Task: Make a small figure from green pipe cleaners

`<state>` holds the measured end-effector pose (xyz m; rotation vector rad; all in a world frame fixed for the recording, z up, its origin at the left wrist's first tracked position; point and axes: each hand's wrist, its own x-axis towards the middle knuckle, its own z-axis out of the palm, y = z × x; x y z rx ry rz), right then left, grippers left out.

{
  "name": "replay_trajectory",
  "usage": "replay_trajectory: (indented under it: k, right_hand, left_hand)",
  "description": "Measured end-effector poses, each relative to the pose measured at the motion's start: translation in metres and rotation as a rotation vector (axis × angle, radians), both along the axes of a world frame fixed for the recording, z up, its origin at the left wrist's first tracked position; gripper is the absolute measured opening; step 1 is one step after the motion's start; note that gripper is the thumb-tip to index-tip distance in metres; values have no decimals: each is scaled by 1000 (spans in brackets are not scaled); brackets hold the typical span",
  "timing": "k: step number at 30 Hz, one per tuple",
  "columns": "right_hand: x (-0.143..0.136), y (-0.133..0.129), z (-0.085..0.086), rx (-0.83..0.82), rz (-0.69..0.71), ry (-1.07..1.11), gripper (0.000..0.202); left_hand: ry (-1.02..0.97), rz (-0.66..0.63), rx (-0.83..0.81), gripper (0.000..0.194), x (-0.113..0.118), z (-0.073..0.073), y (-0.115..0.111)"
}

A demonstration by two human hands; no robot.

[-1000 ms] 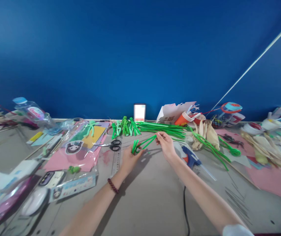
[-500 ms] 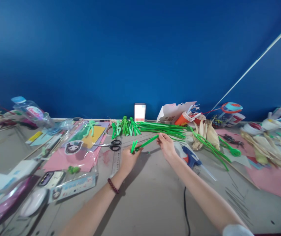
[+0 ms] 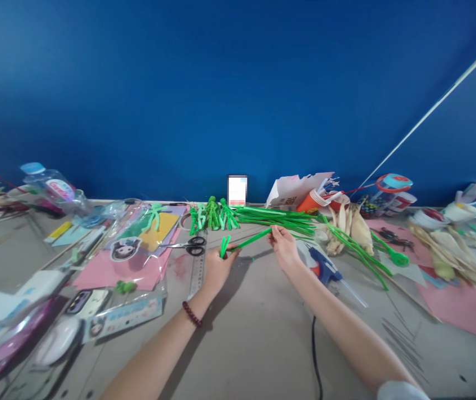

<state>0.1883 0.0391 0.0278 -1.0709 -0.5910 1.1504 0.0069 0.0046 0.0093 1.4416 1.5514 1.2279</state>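
Left hand (image 3: 218, 270) and right hand (image 3: 284, 248), apart, both pinch the green pipe cleaner (image 3: 254, 239): looks light, soft, easily bent, best held near its ends

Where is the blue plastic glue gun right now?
In the head view, the blue glue gun lies on the grey table, just right of the person's right hand.

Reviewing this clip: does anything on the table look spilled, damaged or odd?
Yes. A pinkish smear marks the grey tabletop left of the ruler, possibly an old stain. Toward the back, the white printed paper has a jagged top edge, as if torn.
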Motion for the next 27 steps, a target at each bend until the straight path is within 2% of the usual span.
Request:
replay_trajectory:
  k: [5, 12, 20, 24, 27]
  right_hand:
    - [1, 1, 0, 4, -12, -26, 38]
    - [2, 1, 1, 5, 5, -23, 39]
    - [5, 2, 4, 21, 41, -15, 35]
    - [9, 1, 11, 4, 139, -17, 32]
    - [15, 2, 18, 12, 292, -37, 27]
  left_hand:
    - [-82, -4, -44, 40, -1, -6, 4]
    - [-120, -17, -62, 30, -1, -4, 4]
    - [-380, -27, -66, 20, -1, -3, 10]
    - [-508, -9, -104, 24, -1, 0, 10]
    - [-612, -5, -119, 29, -2, 0, 11]
